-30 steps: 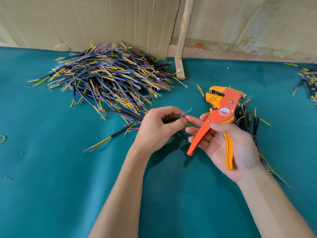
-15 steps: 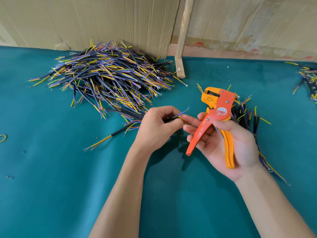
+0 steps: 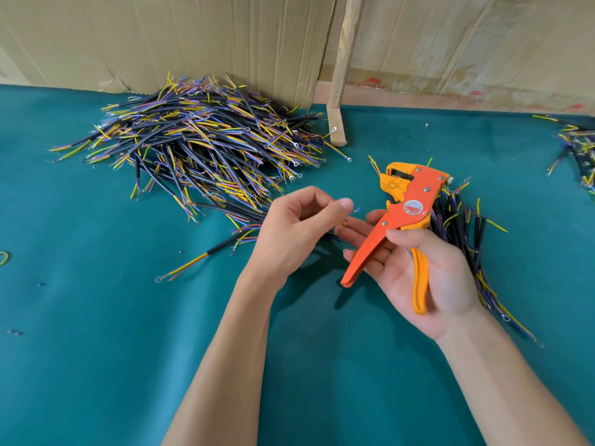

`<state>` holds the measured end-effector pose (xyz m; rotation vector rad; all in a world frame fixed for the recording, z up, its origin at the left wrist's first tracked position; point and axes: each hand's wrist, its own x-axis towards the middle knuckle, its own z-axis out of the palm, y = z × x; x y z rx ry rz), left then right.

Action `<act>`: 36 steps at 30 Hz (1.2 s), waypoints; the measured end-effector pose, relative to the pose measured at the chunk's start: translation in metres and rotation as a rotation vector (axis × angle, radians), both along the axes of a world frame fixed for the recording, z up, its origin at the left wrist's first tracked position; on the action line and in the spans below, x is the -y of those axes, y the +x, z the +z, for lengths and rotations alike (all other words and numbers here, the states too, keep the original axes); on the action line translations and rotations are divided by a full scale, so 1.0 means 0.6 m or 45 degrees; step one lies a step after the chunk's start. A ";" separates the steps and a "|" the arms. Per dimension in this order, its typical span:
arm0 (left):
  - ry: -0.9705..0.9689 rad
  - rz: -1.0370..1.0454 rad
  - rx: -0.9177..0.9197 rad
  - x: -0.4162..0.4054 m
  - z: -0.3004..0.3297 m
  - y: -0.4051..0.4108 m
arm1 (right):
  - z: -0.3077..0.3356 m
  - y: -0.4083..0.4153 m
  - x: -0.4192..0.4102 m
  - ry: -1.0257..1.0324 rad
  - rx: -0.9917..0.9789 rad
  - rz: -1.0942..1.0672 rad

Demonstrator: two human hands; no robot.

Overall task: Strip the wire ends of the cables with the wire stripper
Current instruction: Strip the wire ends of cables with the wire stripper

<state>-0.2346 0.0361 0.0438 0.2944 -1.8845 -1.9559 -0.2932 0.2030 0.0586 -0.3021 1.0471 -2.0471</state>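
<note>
Left hand [image 3: 291, 231] pinches a cable [image 3: 349, 215] mid-counter, right hand [image 3: 415, 268] loosely cradles the stripper [image 3: 407, 217], handles spread, thumb on top: feed one wire end squarely into the jaws, then squeeze fully.

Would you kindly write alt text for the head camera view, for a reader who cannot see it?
Over a green table, the right hand holds an orange wire stripper while the left hand pinches thin wire ends beside it. A big pile of cables lies behind the left hand, a smaller bundle behind the right.
</note>
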 end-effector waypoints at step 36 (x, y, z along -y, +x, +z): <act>-0.452 -0.235 0.289 0.007 -0.003 0.008 | 0.005 -0.014 -0.012 0.116 -0.191 -0.152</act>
